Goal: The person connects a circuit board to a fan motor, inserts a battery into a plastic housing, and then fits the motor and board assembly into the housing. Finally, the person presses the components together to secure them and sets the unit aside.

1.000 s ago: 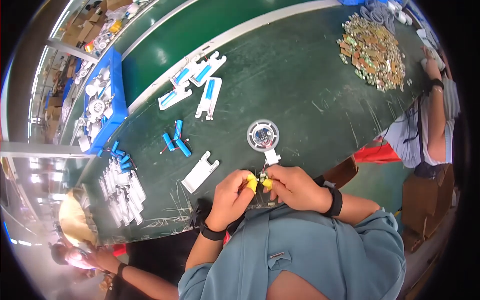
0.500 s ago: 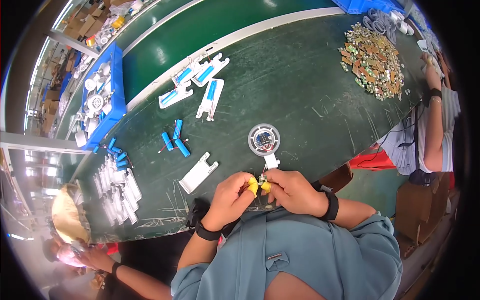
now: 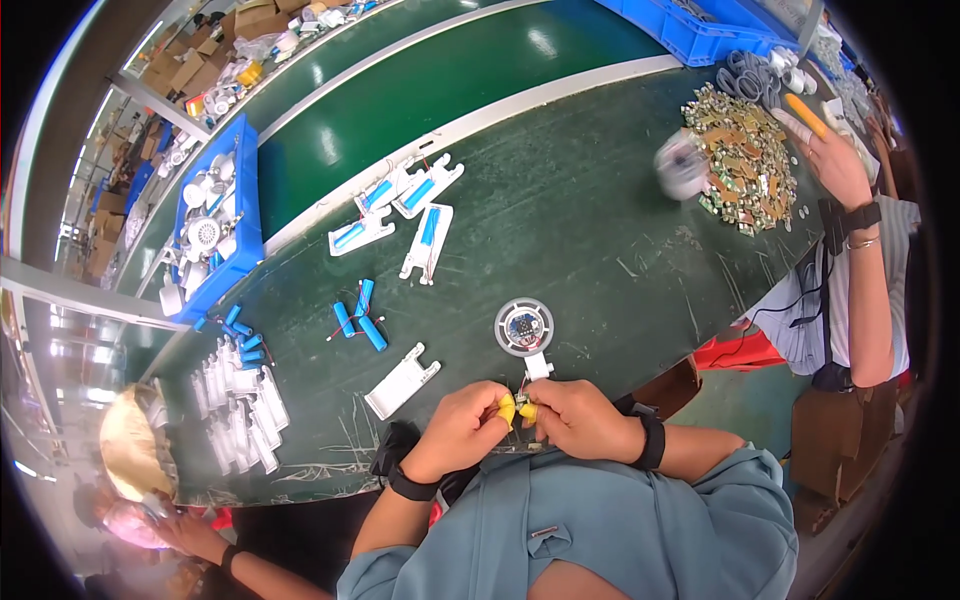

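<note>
Close to the table's near edge, my left hand (image 3: 468,422) and my right hand (image 3: 580,422) meet, fingertips pinched and wearing yellow finger covers. Between them is a small circuit board (image 3: 521,399), mostly hidden by the fingers. Thin wires run from it toward a white neck joined to a round grey-rimmed housing (image 3: 498,328), which lies on the table with a dark round board showing inside. Left of my hands rests a white plastic handle shell (image 3: 402,381). Beyond it are several blue cylindrical battery cells (image 3: 373,334) with thin leads.
White shells with blue cells (image 3: 428,240) lie farther back; more shells (image 3: 268,405) are at left. A blue crate (image 3: 250,200) holds white parts. A heap of small boards (image 3: 750,160) sits at right, beside a blurred round part (image 3: 682,164) and another person's hand (image 3: 838,165).
A blurred round part has appeared beside the board heap, and the other person's hand there is now raised with fingers extended. The view has tilted slightly; my hands keep their pinch.
</note>
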`<state>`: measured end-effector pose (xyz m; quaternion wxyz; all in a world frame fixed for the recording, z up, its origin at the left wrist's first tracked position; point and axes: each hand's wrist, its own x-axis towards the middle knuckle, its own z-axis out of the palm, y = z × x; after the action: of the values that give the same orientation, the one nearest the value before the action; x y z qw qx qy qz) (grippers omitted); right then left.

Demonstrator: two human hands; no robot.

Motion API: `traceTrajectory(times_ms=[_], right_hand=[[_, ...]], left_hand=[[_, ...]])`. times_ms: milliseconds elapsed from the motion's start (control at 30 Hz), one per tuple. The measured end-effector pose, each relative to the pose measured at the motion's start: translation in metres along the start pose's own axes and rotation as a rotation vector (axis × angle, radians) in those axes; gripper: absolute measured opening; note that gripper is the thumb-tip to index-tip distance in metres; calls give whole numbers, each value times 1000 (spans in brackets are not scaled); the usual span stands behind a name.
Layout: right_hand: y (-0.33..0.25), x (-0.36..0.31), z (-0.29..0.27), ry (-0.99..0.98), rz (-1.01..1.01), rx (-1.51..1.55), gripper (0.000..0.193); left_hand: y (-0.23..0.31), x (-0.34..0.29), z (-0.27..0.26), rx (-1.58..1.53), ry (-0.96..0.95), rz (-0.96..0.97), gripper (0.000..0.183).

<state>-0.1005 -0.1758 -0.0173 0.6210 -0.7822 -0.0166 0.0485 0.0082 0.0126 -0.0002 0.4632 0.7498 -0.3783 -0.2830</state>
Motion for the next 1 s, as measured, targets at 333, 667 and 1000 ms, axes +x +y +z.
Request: traceTrajectory(times_ms=[333,667,1000], right_hand=[[-2,5,2,42,19,-13,18],[-9,-6,1,30,53,55,12],[-9,11,1,32,133,34,11]], left_hand=[[-4,8,1,42,24,83,17],[1,-2,12,1,80,65,20],[-5,1,1,-6,106,-67,18]])
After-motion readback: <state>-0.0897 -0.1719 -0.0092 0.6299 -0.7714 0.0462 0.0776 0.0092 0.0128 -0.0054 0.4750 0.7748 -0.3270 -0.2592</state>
